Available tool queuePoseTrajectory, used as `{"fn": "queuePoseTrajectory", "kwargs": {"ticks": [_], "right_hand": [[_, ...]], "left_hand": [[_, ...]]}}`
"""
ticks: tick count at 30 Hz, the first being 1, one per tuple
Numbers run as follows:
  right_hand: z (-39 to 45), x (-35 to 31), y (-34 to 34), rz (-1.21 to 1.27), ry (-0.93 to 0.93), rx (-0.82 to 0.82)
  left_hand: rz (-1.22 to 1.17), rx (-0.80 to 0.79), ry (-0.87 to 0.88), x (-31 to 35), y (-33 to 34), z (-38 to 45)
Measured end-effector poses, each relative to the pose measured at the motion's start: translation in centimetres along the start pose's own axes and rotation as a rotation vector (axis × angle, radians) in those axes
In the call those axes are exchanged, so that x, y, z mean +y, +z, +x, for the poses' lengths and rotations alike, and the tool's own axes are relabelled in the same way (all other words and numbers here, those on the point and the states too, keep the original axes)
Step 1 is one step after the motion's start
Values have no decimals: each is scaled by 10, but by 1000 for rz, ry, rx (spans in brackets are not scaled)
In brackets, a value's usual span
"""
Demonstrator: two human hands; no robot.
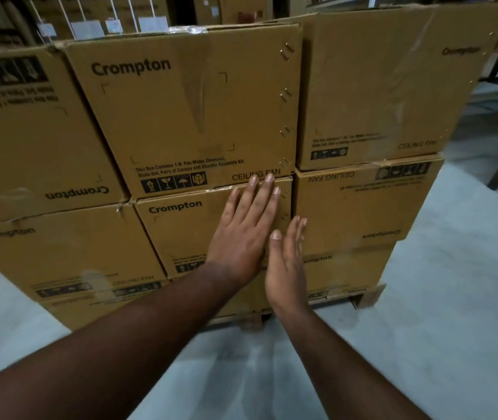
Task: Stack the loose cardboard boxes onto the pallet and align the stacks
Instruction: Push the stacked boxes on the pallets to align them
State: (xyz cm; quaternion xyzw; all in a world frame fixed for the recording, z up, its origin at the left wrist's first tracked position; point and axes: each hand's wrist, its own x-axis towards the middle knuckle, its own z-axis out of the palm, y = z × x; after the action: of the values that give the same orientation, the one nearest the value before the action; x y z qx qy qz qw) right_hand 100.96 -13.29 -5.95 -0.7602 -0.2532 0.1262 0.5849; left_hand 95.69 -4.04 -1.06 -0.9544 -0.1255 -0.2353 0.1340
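Cardboard boxes printed "Crompton" and "CEILING FAN" stand stacked on a wooden pallet (368, 295) on a pale concrete floor (453, 298), three columns across and at least three tiers high.

The left hand (246, 228) lies flat, fingers spread and straight, palm pressed against the front face of the middle box (181, 228) in the centre column's second tier. Its fingertips reach the seam under the top middle box (187, 107), just touching that box's lower edge near the "CEILING FAN" print.

The right hand (287, 262) is open too, held edge-on with fingers straight and close together, thumb up. It sits at the vertical gap between the centre column and the right one, just beside the left hand; whether it touches the cardboard cannot be told. Neither hand grips anything.

Right of the gap, the right box (362, 207) in the second tier is upside down, its print inverted, and carries the top right box (387, 86), which stands upright. On the left, the top left box (23, 131) is also inverted, over an upright lower left box (60, 247). The bottom tier is partly hidden behind the forearms.

More boxes stand in the dim background beyond the stack.
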Motion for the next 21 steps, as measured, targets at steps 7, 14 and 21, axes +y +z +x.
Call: {"fn": "queuePoseTrajectory", "kwargs": {"ticks": [7, 14, 21], "right_hand": [[2, -2, 1, -55, 42, -13], [1, 2, 2, -72, 7, 44], [0, 5, 1, -60, -16, 47]], "left_hand": [[163, 9, 133, 1, -6, 27], [245, 40, 267, -8, -7, 42], [259, 59, 271, -7, -7, 43]]}}
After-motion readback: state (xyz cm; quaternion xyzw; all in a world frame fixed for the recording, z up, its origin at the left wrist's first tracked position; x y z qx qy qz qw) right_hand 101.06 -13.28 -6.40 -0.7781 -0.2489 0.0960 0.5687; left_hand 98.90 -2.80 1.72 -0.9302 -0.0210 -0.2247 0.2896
